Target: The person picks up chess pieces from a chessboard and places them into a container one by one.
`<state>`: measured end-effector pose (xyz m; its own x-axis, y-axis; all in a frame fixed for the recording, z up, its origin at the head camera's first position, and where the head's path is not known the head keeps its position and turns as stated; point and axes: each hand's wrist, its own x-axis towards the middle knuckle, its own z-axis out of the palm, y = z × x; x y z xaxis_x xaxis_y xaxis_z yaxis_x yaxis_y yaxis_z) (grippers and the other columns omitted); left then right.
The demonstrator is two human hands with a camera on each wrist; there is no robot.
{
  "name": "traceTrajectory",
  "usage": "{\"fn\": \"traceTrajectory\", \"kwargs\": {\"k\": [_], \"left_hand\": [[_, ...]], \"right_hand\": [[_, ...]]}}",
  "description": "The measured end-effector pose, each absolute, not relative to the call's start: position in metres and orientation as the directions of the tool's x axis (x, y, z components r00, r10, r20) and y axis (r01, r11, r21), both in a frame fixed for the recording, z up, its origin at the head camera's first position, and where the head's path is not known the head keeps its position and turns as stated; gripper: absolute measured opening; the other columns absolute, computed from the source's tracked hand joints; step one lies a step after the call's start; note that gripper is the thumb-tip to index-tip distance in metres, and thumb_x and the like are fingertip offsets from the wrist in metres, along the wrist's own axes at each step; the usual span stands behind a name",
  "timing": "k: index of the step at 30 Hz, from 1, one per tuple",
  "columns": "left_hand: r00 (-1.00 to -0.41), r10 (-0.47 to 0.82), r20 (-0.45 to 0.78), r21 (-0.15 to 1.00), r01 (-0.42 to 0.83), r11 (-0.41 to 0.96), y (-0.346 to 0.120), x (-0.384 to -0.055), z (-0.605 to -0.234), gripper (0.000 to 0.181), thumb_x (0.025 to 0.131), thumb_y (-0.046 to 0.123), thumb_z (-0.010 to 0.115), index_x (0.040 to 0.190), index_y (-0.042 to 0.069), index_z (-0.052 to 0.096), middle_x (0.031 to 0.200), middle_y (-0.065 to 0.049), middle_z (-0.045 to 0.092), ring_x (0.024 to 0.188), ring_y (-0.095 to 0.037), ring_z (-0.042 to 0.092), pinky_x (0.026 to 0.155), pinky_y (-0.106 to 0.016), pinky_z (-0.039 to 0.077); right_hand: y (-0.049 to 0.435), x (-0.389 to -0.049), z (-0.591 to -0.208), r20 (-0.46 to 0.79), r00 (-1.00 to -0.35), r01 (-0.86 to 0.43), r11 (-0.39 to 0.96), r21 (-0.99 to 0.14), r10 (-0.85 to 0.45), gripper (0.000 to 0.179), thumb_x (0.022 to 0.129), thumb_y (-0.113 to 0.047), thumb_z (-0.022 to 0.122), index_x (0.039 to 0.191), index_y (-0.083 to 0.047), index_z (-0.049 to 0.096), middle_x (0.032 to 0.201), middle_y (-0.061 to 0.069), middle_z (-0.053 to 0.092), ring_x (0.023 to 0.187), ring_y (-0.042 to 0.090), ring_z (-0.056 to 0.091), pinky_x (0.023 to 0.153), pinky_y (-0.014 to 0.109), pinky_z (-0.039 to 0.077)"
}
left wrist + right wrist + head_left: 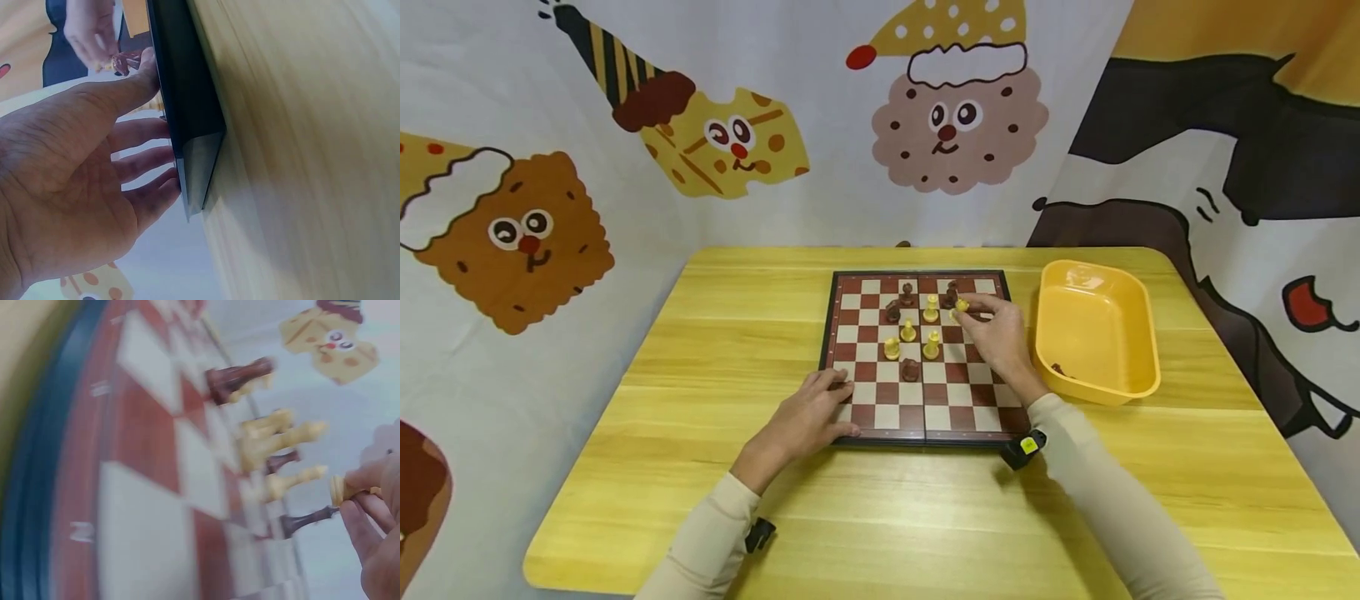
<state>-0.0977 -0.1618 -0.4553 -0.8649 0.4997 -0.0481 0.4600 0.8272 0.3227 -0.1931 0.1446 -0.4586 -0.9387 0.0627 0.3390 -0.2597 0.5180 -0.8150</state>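
A chessboard (887, 417) with red-brown and white squares lies on the table. My right hand (1002, 335) pinches a pale yellow chess piece (338, 489) above the far right part of the board, close to a dark piece (951, 295). The held piece's base shows in the right wrist view; fingers hide its upper part. My left hand (805, 417) rests at the board's near left corner, its thumb and fingertips on the edge (178, 94). Mid-board stand yellow pieces, among them a rook (931, 308) and a pawn (907, 330), with a dark knight (911, 370) in front.
Right of the board stands a yellow plastic tub (1093, 333) with a small dark piece (1057, 369) on its bottom. The wooden table (685, 350) reaches back to a curtain (835, 167) printed with cartoon biscuits and cheese.
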Motion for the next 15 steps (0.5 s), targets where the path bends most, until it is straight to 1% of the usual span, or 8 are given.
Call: {"fn": "traceTrajectory", "kwargs": {"k": [2, 6, 9, 12, 15], "left_hand": [[-0.866, 0.497, -0.052, 0.321, 0.457, 0.83, -0.1621, -0.0975, -0.455, 0.074, 0.086, 0.042, 0.081, 0.14, -0.003, 0.059, 0.15, -0.016, 0.046, 0.136, -0.035, 0.041, 0.107, -0.048, 0.045], [-0.866, 0.497, -0.063, 0.326, 0.453, 0.83, -0.1617, -0.0975, -0.4549, 0.074, 0.086, 0.042, 0.081, 0.141, -0.002, 0.058, 0.151, -0.016, 0.045, 0.137, -0.035, 0.04, 0.107, -0.049, 0.045], [-0.864, 0.498, -0.073, 0.333, 0.449, 0.829, -0.1611, -0.0974, -0.4545, 0.074, 0.086, 0.041, 0.081, 0.142, -0.003, 0.058, 0.152, -0.016, 0.044, 0.138, -0.036, 0.039, 0.108, -0.049, 0.044], [-0.865, 0.496, -0.074, 0.335, 0.447, 0.829, -0.1609, -0.0973, -0.455, 0.074, 0.086, 0.041, 0.081, 0.141, -0.003, 0.058, 0.152, -0.017, 0.044, 0.138, -0.036, 0.039, 0.108, -0.05, 0.044], [-0.866, 0.495, -0.067, 0.336, 0.448, 0.829, -0.1609, -0.0974, -0.4558, 0.073, 0.087, 0.041, 0.08, 0.142, -0.002, 0.058, 0.152, -0.017, 0.044, 0.138, -0.036, 0.039, 0.107, -0.05, 0.044]], "right_hand": [[0.1452, -0.1934, -0.4512, 0.352, -0.934, -0.272, 0.531, -0.803, 0.054, 0.027, 0.09, -0.01, 0.079, 0.115, 0.001, 0.076, 0.107, 0.015, 0.074, 0.097, 0.027, 0.07, 0.066, 0.019, 0.053], [0.1475, -0.1913, -0.4464, 0.352, -0.936, -0.279, 0.557, -0.782, 0.025, 0.027, 0.091, -0.011, 0.079, 0.115, 0.001, 0.076, 0.106, 0.016, 0.074, 0.095, 0.028, 0.07, 0.059, 0.019, 0.05], [0.1494, -0.1893, -0.4481, 0.356, -0.935, -0.283, 0.59, -0.756, 0.007, 0.028, 0.091, -0.011, 0.078, 0.117, 0.0, 0.076, 0.107, 0.016, 0.073, 0.095, 0.028, 0.07, 0.057, 0.023, 0.05], [0.1513, -0.1888, -0.4503, 0.373, -0.928, -0.303, 0.604, -0.737, -0.011, 0.029, 0.092, -0.01, 0.077, 0.118, 0.001, 0.075, 0.109, 0.016, 0.073, 0.097, 0.03, 0.07, 0.061, 0.032, 0.056], [0.1537, -0.188, -0.4503, 0.391, -0.92, -0.323, 0.602, -0.73, -0.019, 0.029, 0.091, -0.009, 0.078, 0.119, 0.001, 0.075, 0.111, 0.017, 0.073, 0.1, 0.031, 0.07, 0.07, 0.043, 0.06]]}}
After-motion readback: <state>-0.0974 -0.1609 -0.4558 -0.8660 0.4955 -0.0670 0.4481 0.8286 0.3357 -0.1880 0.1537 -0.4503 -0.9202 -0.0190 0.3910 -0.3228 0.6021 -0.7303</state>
